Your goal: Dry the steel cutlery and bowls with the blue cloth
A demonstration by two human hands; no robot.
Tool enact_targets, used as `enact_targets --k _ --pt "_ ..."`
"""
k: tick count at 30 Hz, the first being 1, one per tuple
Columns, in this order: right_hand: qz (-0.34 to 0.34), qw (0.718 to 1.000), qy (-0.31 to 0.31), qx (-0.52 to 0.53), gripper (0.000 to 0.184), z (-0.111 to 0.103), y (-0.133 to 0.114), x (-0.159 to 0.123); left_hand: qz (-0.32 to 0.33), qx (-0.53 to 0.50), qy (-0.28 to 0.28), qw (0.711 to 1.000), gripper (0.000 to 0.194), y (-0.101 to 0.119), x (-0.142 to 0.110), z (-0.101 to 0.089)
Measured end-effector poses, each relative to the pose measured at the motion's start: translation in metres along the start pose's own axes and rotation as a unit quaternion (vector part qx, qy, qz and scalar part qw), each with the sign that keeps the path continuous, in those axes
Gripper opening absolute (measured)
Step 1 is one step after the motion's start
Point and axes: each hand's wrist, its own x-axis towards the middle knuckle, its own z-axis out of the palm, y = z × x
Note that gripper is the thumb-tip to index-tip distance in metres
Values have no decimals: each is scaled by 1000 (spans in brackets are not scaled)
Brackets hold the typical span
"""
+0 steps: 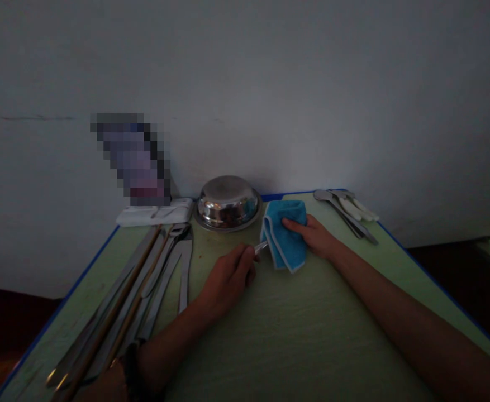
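My left hand [230, 276] is closed around one end of a thin, shiny metal utensil [261, 247] above the middle of the table. The utensil's other end disappears into a blue cloth [287, 237] with pale edging, so its kind is hidden. At the cloth's right side my right hand [315, 234] grips the folded fabric, thumb across its front. The cloth hangs down in loose folds.
An upturned steel bowl [228, 204] sits by the wall. Long metal utensils and wooden sticks [129, 285] lie at left, below a white folded cloth [156, 212]. Spoons and other cutlery [345, 212] lie at back right. A pixelated object [131, 159] leans against the wall.
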Motion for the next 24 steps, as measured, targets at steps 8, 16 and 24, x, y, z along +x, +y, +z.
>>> enact_targets --k 8,16,24 --pt "17 992 98 81 39 4 0 5 59 -49 -110 991 31 1 -7 -3" --pt "22 989 101 103 31 4 -3 6 62 -99 -102 988 24 -4 -8 -4" --pt "2 999 18 34 26 1 -2 0 11 -32 -8 999 25 -1 -4 0"
